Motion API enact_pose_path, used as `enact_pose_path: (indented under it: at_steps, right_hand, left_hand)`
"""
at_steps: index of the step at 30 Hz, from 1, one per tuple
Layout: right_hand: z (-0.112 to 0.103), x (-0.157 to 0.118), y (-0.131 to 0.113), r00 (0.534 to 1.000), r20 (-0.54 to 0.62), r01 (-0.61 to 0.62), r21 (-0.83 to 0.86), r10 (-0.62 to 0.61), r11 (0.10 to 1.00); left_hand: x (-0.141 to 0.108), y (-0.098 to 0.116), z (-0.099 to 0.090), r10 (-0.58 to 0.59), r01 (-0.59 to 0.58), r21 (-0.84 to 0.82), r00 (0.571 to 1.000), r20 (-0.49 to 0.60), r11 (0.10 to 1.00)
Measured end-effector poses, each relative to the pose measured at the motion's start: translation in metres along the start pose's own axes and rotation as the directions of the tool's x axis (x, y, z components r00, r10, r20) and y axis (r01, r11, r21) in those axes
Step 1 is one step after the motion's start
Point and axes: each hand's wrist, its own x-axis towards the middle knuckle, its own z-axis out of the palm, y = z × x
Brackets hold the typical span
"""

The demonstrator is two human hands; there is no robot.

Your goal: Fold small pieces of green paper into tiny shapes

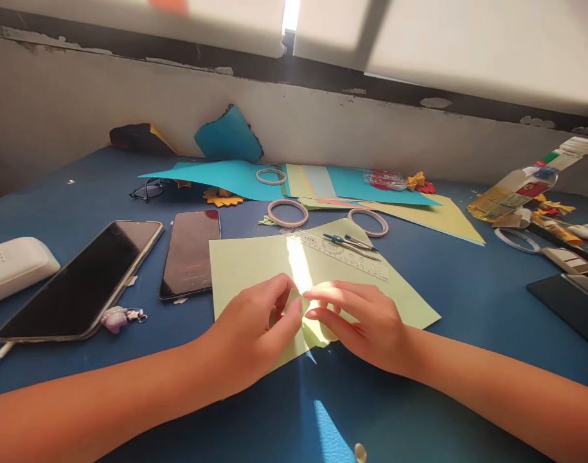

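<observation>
Between my two hands is a small folded piece of light green paper (297, 298), lit by a strip of sunlight. My left hand (255, 328) pinches it between thumb and fingers. The fingertips of my right hand (364, 315) close on its right side; exactly how much they grip is partly hidden. Beneath both hands lies a larger light green sheet (240, 263). On that sheet's far part rest a clear ruler (354, 258) and a blue-and-silver drawing compass (344, 243).
Two phones (89, 276) (192, 254), a white case (17, 267) and a keyring charm (120, 318) lie left. Tape rolls (287, 213) (369, 222) and blue sheets (216, 179) are behind. A tilted bottle (515, 186) and a dark flat object (570, 305) stand right.
</observation>
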Motion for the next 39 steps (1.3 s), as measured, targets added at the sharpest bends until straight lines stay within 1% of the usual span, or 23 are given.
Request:
enact_pose_path:
  at_steps: [6, 14, 19, 25, 28, 33, 34, 36, 39]
  right_hand:
    - [-0.001, -0.001, -0.004, 0.997, -0.025, -0.068, 0.006, 0.068, 0.998]
    - [-0.002, -0.001, -0.002, 0.998, -0.025, -0.050, 0.026, 0.050, 0.998]
    - [-0.004, -0.001, -0.002, 0.999, -0.007, -0.033, -0.003, 0.033, 0.999]
    - [-0.008, -0.002, 0.000, 0.997, 0.039, 0.064, -0.082, -0.061, 0.995]
    - [-0.009, -0.003, 0.001, 0.996, 0.040, 0.079, -0.124, -0.075, 0.989]
    - [-0.010, -0.002, 0.001, 0.995, 0.043, 0.094, -0.146, -0.089, 0.985]
    - [-0.011, -0.001, 0.001, 0.993, 0.048, 0.111, -0.150, -0.105, 0.982]
    - [-0.014, 0.000, 0.002, 0.982, 0.084, 0.183, -0.157, -0.171, 0.971]
    - [-0.018, 0.003, 0.003, 0.948, 0.156, 0.302, -0.175, -0.276, 0.937]
  left_hand:
    - [-0.001, 0.000, -0.001, 0.009, -0.009, 0.002, 1.000, 0.002, 1.000]
    - [0.001, 0.002, -0.001, -0.025, 0.031, -0.103, 0.998, 0.062, 0.994]
    - [0.004, 0.001, -0.003, -0.078, 0.092, -0.188, 0.994, 0.078, 0.978]
    - [0.006, 0.001, -0.005, -0.056, 0.085, -0.247, 0.991, 0.122, 0.965]
    - [0.006, 0.001, -0.005, -0.053, 0.084, -0.246, 0.990, 0.131, 0.966]
    - [0.005, 0.000, -0.005, -0.033, 0.065, -0.239, 0.990, 0.134, 0.969]
    - [0.005, 0.001, -0.005, -0.029, 0.061, -0.238, 0.990, 0.135, 0.969]
    - [0.004, 0.001, -0.005, -0.018, 0.051, -0.236, 0.990, 0.142, 0.970]
    - [0.004, 0.002, -0.005, -0.002, 0.041, -0.234, 0.986, 0.168, 0.971]
